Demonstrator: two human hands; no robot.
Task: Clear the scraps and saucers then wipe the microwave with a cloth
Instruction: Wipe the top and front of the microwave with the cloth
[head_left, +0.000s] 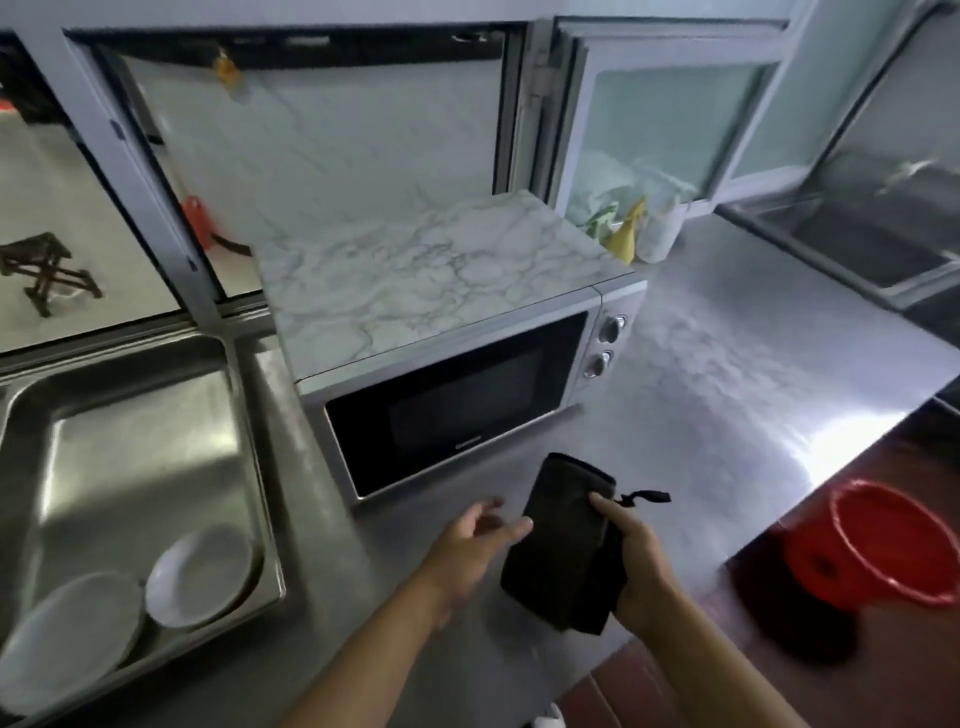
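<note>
The microwave (457, 400) stands on the steel counter with its dark door closed and a marble-patterned top (415, 275) that is bare. A folded black cloth (561, 540) hangs in front of it, held by my right hand (636, 561), thumb on top. My left hand (475, 540) is just left of the cloth with fingers spread, fingertips near its edge. Two white saucers (200, 579) (67, 639) lie in the steel sink (140, 441) on the left.
A red bucket (883, 551) sits on the floor below the counter's right edge. A yellow spray bottle (626, 234) and a pale container (657, 234) stand behind the microwave's right side. A second sink (878, 244) is at the far right. Steel counter (727, 395) stretches right of the microwave.
</note>
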